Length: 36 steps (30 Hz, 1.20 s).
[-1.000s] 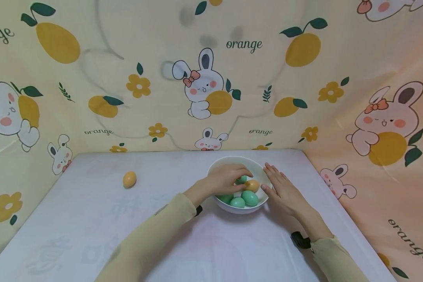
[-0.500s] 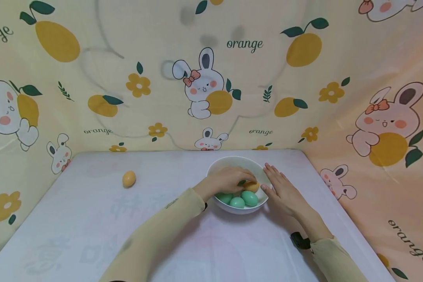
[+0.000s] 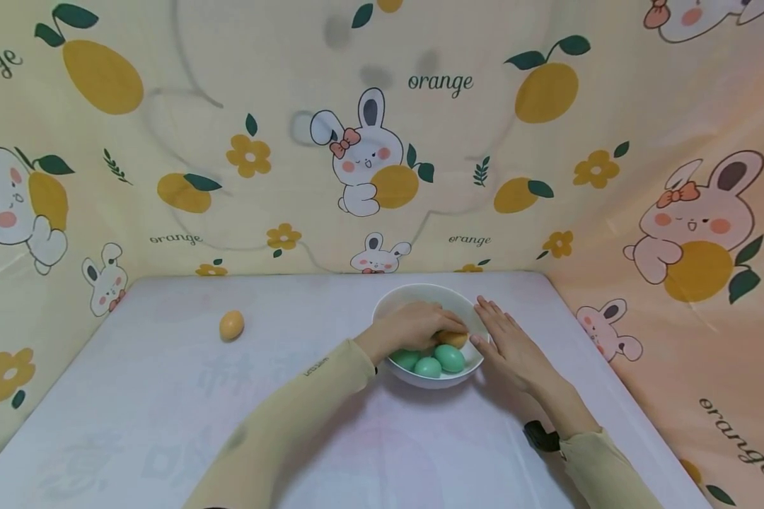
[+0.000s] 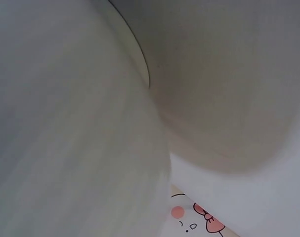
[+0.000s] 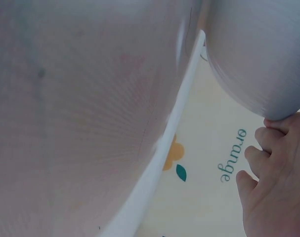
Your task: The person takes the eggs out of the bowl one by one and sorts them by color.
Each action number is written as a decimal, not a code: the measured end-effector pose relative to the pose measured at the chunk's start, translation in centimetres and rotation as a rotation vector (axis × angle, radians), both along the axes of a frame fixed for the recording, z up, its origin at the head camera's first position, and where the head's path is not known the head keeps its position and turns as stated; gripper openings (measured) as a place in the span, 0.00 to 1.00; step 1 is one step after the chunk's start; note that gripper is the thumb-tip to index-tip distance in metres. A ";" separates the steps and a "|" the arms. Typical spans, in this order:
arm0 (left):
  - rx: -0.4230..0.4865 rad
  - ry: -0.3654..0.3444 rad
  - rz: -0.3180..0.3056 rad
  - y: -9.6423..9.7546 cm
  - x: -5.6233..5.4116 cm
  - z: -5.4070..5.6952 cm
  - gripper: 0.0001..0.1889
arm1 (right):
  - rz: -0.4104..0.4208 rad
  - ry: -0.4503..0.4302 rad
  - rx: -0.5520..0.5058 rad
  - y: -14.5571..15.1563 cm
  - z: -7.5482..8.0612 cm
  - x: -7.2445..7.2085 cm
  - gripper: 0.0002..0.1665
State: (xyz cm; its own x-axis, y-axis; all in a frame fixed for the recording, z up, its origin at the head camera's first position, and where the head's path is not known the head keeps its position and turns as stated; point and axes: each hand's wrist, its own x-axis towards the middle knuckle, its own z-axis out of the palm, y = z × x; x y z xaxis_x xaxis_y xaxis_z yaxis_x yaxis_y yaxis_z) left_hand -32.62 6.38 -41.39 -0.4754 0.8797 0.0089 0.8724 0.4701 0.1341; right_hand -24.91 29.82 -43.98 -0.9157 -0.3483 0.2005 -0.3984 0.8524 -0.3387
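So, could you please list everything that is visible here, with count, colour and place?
bowl: 1, white, on the table, centre right
green eggs: at least 3, in the bowl, near side
orange egg: 1, in the bowl, under the left fingers
loose egg: 1, orange, on the table, far left
table: 1, pale white
backdrop: yellow, rabbit and orange print
left hand: in the bowl, grips the orange egg
right hand: flat against the bowl's right side

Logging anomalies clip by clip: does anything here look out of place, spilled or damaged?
One orange egg lies alone on the table, far left of the white bowl that holds the green eggs. Nothing looks spilled or broken. The left hand grips an orange egg in the bowl; the right hand rests against its rim.
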 end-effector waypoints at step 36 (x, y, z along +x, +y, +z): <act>0.139 0.026 0.146 -1.2 0.8 0.5 0.32 | 0.017 0.017 -0.011 0.0 -0.1 0.1 0.42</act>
